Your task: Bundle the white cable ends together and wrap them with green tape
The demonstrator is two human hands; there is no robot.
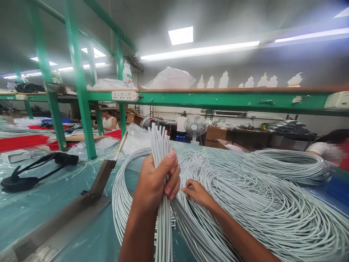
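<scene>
My left hand [156, 180] is closed around a bundle of white-grey cables [159, 140], held upright with the ends sticking out above the fist. The rest of the bundle hangs down below it towards me. To the right, my right hand [198, 193] is over a large loose coil of the same cable [245, 189], its fingers curled in towards the thumb. Whether a cable is pinched there cannot be made out. A smaller loop of cable [120, 196] curves round on the left side, partly behind my left forearm.
A long metal lever cutter [100, 178] stands left on the green-covered table [79, 233]. A black strap [58, 159] lies beyond it. Another cable coil [289, 163] lies far right, near a person. A green-edged shelf [204, 99] with bottles crosses above; a fan [195, 125] stands behind.
</scene>
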